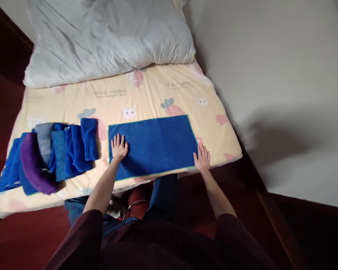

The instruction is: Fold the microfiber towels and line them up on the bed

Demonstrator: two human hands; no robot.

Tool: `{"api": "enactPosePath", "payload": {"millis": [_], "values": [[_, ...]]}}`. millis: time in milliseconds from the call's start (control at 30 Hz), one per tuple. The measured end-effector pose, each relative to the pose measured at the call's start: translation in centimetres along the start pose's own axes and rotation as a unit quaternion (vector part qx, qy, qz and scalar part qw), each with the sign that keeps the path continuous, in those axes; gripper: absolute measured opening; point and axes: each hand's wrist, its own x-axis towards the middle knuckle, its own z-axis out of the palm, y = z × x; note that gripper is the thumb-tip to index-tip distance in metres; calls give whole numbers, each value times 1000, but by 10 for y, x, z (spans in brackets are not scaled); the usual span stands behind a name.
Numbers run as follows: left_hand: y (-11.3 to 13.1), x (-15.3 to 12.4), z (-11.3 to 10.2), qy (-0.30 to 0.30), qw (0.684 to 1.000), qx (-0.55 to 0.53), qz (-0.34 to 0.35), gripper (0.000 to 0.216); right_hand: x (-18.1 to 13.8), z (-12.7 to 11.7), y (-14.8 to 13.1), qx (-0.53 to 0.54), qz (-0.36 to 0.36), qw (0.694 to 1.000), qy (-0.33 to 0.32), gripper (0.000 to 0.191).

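A blue towel with a thin green edge lies spread flat on the yellow patterned bedding. My left hand rests on its left part, palm down with the fingers apart. At the towel's right edge lies my right hand, flat with its fingers spread, partly over the edge and partly on the bedding. Neither hand grips anything. To the left of the towel sits a row of folded and rolled cloths, among them several blue ones, a grey one and a purple one.
The yellow bedding bears rabbit and carrot prints. A large pale grey pillow or quilt covers its far end. A white wall rises on the right. Dark red floor surrounds the near side.
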Motion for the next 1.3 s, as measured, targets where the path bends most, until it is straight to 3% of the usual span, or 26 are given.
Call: {"api": "enactPosePath", "payload": {"millis": [67,267,367,467,533,633,700,800,867,933,1200,1300], "values": [[-1,-33,-3,-2,1000,-1,-2,64,0,3,1,6,2,1000,-2,67],[-29,-173,0,46,999,26,2,65,3,1,2,-7,16,998,-64,68],[-44,-208,-1,44,998,34,16,67,13,-12,2,-2,45,990,-136,69],[-57,-224,-5,29,998,35,32,69,14,-27,-11,30,78,982,-169,73],[-65,-233,-7,16,999,33,28,71,-8,-31,-33,52,103,987,-115,70],[-70,-247,-6,-2,999,37,4,73,-89,-19,-87,116,113,985,61,61],[-67,-253,-4,-9,999,45,-13,74,-165,-3,-126,193,63,974,100,56],[-59,-256,-3,-14,998,57,-28,79,-261,13,-168,260,-31,965,2,43],[-53,-256,-4,-15,998,62,-30,81,-291,12,-181,277,-47,958,-60,38],[-49,-255,-6,-14,997,67,-24,83,-294,6,-184,287,-48,953,-81,37],[-53,-257,-12,-27,998,50,-18,79,-257,0,-181,317,-23,948,-35,28],[-57,-259,-10,-30,999,32,-1,76,-244,0,-183,371,36,927,-31,27]]}}
